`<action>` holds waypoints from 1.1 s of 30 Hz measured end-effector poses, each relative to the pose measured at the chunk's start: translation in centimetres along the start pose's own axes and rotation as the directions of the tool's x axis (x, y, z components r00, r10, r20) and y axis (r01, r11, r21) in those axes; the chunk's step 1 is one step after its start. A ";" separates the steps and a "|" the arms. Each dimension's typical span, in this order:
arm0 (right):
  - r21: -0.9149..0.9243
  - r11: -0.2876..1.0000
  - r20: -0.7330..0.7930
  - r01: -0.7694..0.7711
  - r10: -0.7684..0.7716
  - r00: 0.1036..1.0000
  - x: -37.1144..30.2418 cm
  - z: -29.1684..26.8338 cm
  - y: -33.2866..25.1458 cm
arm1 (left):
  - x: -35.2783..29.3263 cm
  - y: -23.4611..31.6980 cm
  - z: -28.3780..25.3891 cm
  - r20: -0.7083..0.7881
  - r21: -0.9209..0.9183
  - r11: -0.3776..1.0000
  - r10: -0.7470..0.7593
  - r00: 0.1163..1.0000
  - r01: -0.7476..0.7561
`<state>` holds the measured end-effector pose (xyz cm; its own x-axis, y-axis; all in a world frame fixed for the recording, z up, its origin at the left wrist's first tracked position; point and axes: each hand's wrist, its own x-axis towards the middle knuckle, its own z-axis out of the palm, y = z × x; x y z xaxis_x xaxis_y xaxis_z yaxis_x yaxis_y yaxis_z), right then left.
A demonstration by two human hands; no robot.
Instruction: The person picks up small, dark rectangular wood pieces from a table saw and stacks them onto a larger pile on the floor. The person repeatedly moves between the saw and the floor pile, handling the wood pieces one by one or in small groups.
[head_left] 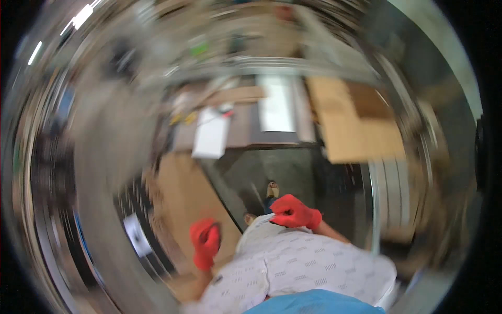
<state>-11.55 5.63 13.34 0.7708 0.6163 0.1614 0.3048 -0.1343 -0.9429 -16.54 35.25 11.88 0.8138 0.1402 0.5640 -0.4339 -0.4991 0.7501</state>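
Note:
Both my hands wear red gloves with dark patches at the palm side. My left hand (205, 243) is curled closed over the edge of the brown board on the left (191, 191), and motion blur softens its outline. No thing shows sticking out of it. In front of my body my right hand (296, 212) makes a loose fist beside the hem of my white patterned shirt (308, 256). Nothing can be seen in its fingers. Neither hand visibly touches the workbench (238, 128) ahead.
White panels (210, 135) lie on the bench, with yellow-handled tools (184, 119) nearby. A light wooden board (355, 125) juts out at the right. Grey floor (235, 175) and my shoe (272, 188) show below. Blurred stacked material lines both sides.

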 end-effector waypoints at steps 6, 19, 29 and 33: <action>-0.027 0.975 -0.534 -0.222 0.174 0.828 -10.9 -1.8 1.3 | -1.2 -0.8 6.5 0.041 -0.410 0.765 -0.528 0.848 0.496; -0.301 0.939 -0.609 -0.169 -0.053 0.792 -20.1 -14.6 2.8 | 9.7 20.0 24.4 0.587 -0.237 0.895 0.441 0.679 -0.377; -0.287 0.632 -0.949 -0.720 -0.082 0.306 -39.4 -27.7 16.2 | 18.3 40.9 31.7 -0.047 -0.022 0.464 0.884 0.465 -0.885; -0.081 0.410 -0.995 -0.908 0.025 0.100 -45.1 -27.0 22.3 | 24.3 45.9 31.4 -0.143 0.288 0.421 0.907 0.396 -0.860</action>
<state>-24.35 -46.12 -7.10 0.6408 -0.7137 0.2827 -0.5299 -0.6777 -0.5098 -4.59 -11.09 49.19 -0.1265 -0.2745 0.9532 -0.7711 -0.5773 -0.2686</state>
